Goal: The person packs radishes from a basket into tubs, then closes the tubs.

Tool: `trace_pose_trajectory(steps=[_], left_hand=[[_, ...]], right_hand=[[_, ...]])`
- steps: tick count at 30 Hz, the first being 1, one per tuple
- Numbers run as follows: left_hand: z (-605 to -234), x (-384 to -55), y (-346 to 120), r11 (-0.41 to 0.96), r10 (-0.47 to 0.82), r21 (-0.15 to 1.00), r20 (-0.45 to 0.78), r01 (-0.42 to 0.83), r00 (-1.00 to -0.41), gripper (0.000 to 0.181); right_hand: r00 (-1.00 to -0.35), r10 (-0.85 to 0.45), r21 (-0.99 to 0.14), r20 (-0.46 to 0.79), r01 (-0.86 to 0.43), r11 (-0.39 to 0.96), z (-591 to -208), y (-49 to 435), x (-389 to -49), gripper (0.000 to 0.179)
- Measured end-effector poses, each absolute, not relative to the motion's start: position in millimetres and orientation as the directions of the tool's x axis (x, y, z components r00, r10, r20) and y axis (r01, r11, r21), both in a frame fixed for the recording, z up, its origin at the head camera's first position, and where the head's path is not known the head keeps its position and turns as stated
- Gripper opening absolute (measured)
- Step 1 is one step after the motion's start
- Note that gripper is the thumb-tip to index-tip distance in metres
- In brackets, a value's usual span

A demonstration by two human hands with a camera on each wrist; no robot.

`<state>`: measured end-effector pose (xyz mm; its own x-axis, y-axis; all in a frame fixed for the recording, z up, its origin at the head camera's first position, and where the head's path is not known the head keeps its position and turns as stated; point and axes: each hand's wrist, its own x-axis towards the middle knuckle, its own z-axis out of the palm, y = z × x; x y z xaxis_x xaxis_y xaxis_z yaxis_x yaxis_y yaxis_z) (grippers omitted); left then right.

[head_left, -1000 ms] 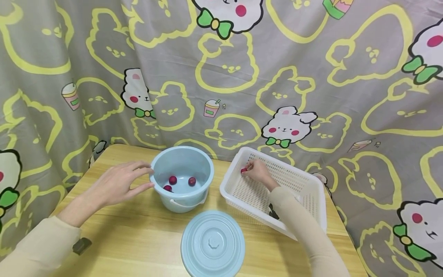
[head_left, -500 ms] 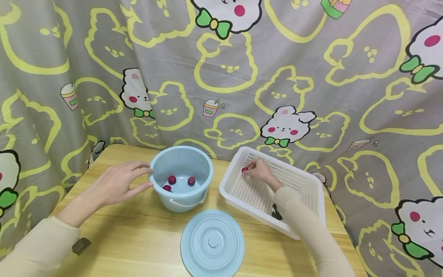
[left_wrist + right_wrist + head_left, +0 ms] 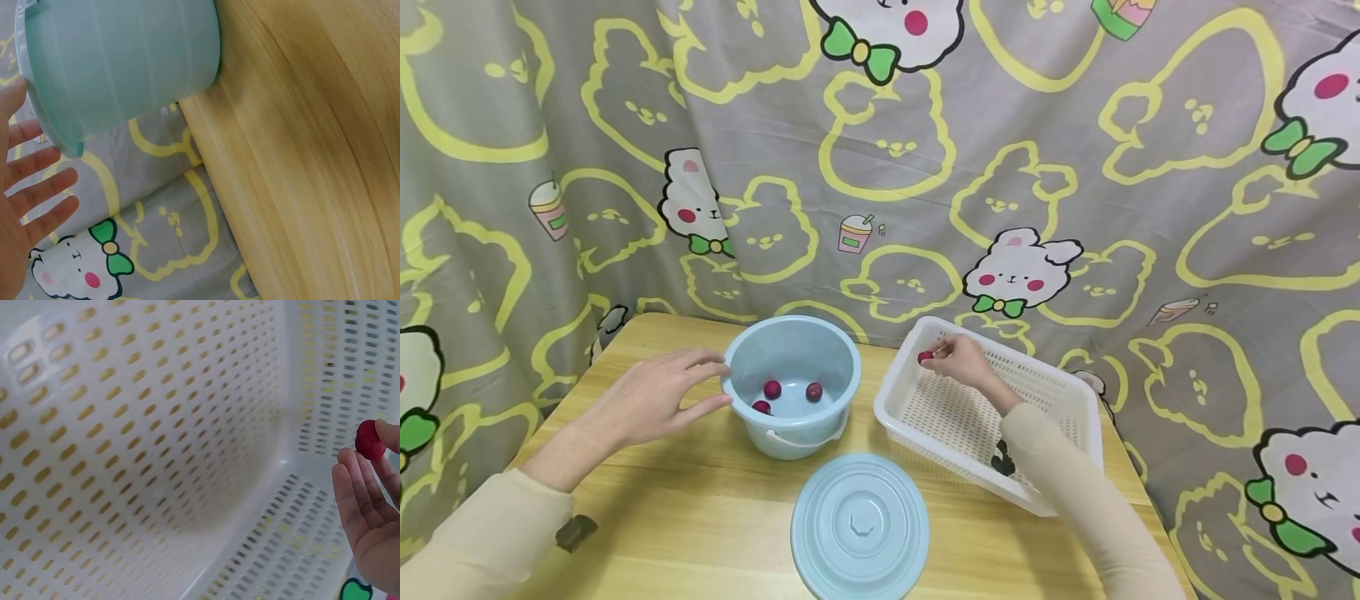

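My right hand (image 3: 962, 361) pinches a small dark-red round fruit (image 3: 370, 440) between thumb and fingertips, over the far-left end of a white perforated basket (image 3: 936, 408). In the right wrist view the fruit is held clear of the basket's floor. Beside a light-blue bucket (image 3: 793, 433), my left hand (image 3: 662, 396) is held with fingers extended, fingertips at the rim. The left wrist view shows its fingers spread, with thumb and fingertips by the bucket's rim (image 3: 44, 119). Inside the bucket lie several red fruits, including one at the right (image 3: 814, 392) and one at the back left (image 3: 772, 389).
A light-blue round lid (image 3: 861, 527) lies on the wooden table (image 3: 700, 508) in front of the bucket. The bucket's white handle (image 3: 808, 442) hangs down at its front. Behind the table hangs a grey patterned curtain (image 3: 760, 125).
My right hand has lifted the red fruit slightly from the basket's far-left end, moving a little up and left. The left hand, bucket and lid have stayed put.
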<state>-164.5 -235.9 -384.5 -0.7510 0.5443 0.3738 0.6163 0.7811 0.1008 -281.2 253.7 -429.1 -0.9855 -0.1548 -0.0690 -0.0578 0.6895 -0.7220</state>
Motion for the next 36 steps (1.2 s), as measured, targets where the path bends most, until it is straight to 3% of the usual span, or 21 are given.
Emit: trace_pose_trajectory(steps=[36], left_hand=[[-384.6,-164.5,-235.5,0.776,0.55,0.096,0.383,0.624,-0.743,0.04]], right_hand=[[-0.944,-0.319,-0.799,0.08,-0.252,0.547,-342.6,189.5,-239.9,0.024]])
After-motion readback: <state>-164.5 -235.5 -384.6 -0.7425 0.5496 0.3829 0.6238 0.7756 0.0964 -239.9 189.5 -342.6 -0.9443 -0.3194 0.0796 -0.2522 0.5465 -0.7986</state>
